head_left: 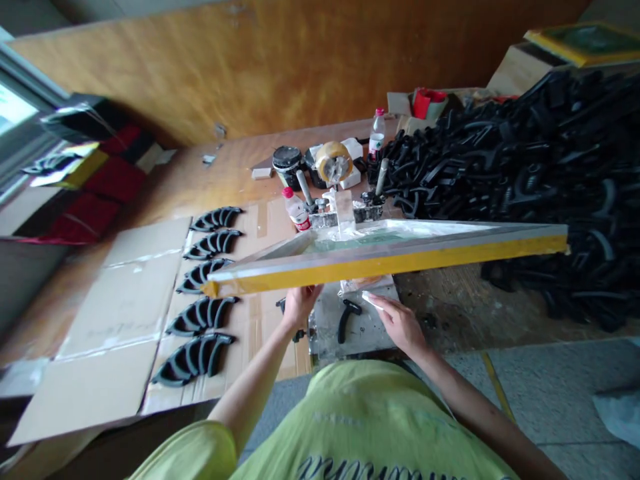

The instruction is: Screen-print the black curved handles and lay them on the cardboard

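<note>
A printing screen frame (390, 265) with yellow tape along its near edge is tilted up over the work spot, its far side by a metal hinge clamp (367, 212). My left hand (300, 305) is at the frame's near edge, its fingers partly hidden under it. I cannot tell whether it grips anything. My right hand (403, 327) is closed on a small white folded cloth (373, 300), just below the frame. Between my hands a curved black plastic handle (346, 320) lies on a grey base plate (370, 337).
Rows of black curved parts (203, 317) lie on flattened cardboard (115, 320) at the left. A large heap of black parts (500, 153) covers the right. Two bottles, one a red-capped bottle (299, 212), a tub (287, 163) and a tape roll (334, 163) stand behind the frame.
</note>
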